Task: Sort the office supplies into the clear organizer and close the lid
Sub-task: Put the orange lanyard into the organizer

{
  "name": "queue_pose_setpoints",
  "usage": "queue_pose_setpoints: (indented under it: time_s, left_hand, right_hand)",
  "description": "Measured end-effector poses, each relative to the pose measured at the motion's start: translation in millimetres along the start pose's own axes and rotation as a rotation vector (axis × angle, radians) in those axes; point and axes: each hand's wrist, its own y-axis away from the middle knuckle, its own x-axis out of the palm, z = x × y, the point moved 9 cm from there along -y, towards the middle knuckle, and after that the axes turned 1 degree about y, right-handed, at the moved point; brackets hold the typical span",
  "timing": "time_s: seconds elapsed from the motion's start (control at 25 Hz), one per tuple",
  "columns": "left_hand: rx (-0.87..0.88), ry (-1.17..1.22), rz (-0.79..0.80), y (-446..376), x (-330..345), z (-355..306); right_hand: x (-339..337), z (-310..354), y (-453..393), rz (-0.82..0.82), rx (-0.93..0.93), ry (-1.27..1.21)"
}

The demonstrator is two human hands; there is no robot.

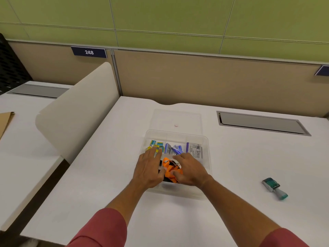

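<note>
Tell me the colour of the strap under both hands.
Bright orange strap; the head view shows it.

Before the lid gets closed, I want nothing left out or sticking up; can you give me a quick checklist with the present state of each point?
1. Lid open and free to swing: ok. The clear lid stands open behind the clear organizer.
2. All supplies inside: not ok. A teal stamp lies on the desk, off to the right.
3. Orange lanyard tucked below the rim: cannot tell; the left hand and right hand are both on it in the front compartment.
4. Back compartments sorted: ok. Small boxes sit back left, blue packs in the middle, a printed packet back right.
5. Hands clear of the lid's path: not ok.
</note>
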Motion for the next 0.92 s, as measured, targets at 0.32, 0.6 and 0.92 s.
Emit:
queue_pose_setpoints:
  time_s: [0.32, 0.6, 0.92]
  left_hand:
    - [0.072, -0.093, -0.005, -13, 13, -39]
    - [0.163, -0.137, 0.044, -23, 31, -104]
    - [0.228, -0.132, 0.119, -37, 67, -180]
  right_hand:
    - [-21, -46, 31, -0.140, 0.080, 0.102]
    - [-36, -101, 67, -0.164, 0.177, 0.172]
    - [-43, -173, 111, -0.127, 0.323, 0.178]
